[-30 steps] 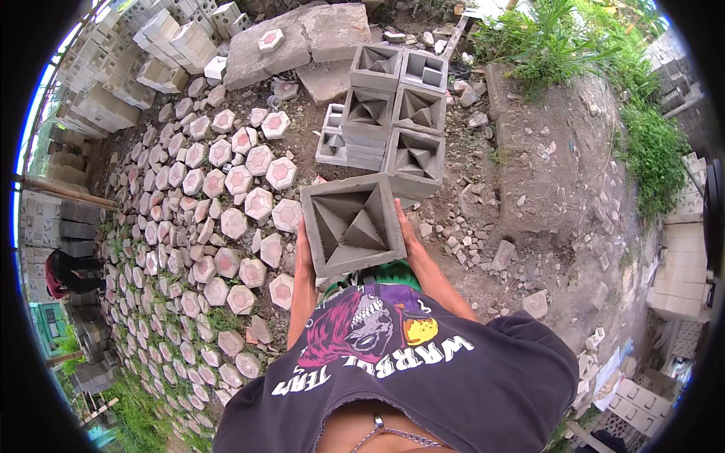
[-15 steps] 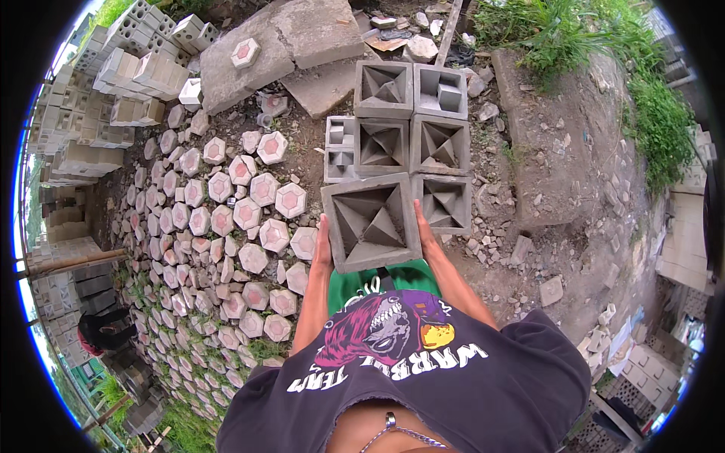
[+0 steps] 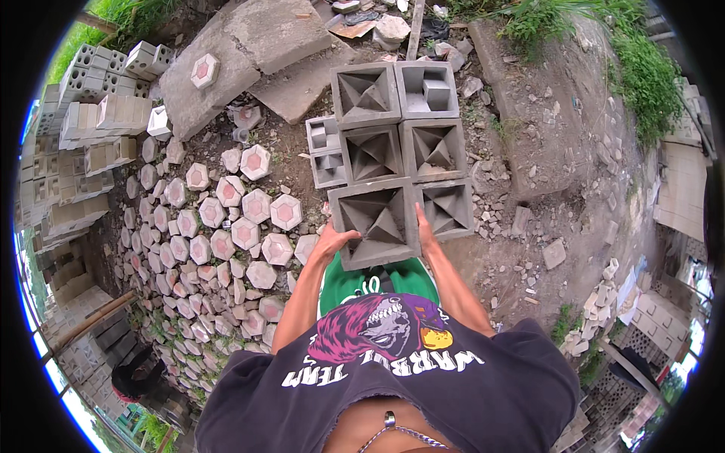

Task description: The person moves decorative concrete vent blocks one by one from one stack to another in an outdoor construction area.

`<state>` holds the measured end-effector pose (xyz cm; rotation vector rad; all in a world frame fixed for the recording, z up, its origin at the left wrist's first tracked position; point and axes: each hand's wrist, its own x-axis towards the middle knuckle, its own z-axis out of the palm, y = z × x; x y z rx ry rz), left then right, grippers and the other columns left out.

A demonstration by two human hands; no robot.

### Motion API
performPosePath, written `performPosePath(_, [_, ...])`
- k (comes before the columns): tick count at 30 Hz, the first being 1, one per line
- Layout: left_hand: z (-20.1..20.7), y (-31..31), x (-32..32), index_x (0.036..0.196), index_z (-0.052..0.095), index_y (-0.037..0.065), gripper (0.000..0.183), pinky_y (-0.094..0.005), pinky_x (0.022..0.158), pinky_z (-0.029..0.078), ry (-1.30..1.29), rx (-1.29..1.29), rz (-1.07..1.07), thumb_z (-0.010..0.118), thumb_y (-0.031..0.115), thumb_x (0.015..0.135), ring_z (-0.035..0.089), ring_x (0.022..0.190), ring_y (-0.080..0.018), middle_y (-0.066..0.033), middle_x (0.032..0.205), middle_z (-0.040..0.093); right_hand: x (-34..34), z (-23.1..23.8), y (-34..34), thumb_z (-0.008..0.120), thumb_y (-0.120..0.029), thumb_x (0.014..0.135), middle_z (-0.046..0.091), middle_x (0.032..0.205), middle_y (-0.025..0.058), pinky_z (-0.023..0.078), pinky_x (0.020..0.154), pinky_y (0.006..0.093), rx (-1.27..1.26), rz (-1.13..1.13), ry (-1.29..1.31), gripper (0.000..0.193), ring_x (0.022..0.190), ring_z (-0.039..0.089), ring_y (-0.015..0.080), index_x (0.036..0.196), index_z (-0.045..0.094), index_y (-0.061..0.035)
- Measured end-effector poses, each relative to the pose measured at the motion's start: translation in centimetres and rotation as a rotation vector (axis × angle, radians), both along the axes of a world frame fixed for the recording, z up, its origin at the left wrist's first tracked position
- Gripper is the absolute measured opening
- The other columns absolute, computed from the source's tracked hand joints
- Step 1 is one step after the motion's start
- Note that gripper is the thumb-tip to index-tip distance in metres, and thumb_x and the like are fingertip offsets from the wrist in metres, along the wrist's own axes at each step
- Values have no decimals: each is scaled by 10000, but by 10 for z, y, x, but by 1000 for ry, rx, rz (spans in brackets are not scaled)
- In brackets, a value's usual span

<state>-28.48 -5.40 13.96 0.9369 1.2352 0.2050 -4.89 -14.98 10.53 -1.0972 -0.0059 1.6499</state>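
Note:
A square grey concrete vent block point(image 3: 377, 263) with a pyramid-like pattern of slanted faces sits at the near left of a cluster of similar blocks. My left hand point(image 3: 331, 241) grips its left side, thumb hooked over the rim and fingers mostly hidden outside. Along the right side, my right hand point(image 3: 425, 229) presses with its fingers in the narrow space beside the near right block point(image 3: 445, 210). Beyond the held block stands another patterned block point(image 3: 371, 153), close to its far edge. I cannot tell whether the held block rests fully on the ground.
More vent blocks point(image 3: 434, 151) continue the cluster, with a smaller block point(image 3: 326, 151) at its left. Hexagonal pavers point(image 3: 256, 205) cover the ground on the left. Broken slabs point(image 3: 291, 41) lie at the back, rubble point(image 3: 502, 200) to the right. Stacked blocks point(image 3: 113, 117) and a person point(image 3: 136, 377) are farther left.
The held block has straightened and come closer in line with the cluster. My left thumb has come over its rim; before, that hand lay flat along the side. The view has shifted slightly.

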Motion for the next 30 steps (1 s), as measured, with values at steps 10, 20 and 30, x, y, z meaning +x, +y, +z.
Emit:
performPosePath(10, [-95, 95, -9, 993, 569, -76, 414, -338, 742, 453, 259, 156, -131, 584, 181, 669, 566, 802, -216, -130, 860, 619, -21, -52, 81, 504, -651, 841, 535, 1262, 129, 369, 1008, 354, -276, 57, -483, 826, 1164, 505, 238, 1349, 421, -6])
performPosePath(20, [-117, 166, 17, 1277, 453, 23, 684, -419, 902, 439, 300, 113, -302, 582, 240, 641, 581, 1028, -389, -241, 1094, 614, -5, -83, 133, 618, -84, 616, 655, 994, 75, 458, 842, 293, -335, 123, -667, 584, 901, 587, 162, 1195, 587, -17])
performPosePath(30, [-142, 176, 32, 1331, 366, 30, 759, -432, 907, 433, 256, 136, -269, 613, 226, 641, 569, 1035, -414, -268, 1106, 598, 10, -100, 155, 634, -173, 643, 659, 1071, 171, 468, 869, 328, -394, 226, -1000, 657, 962, 633, 249, 1278, 532, -39])
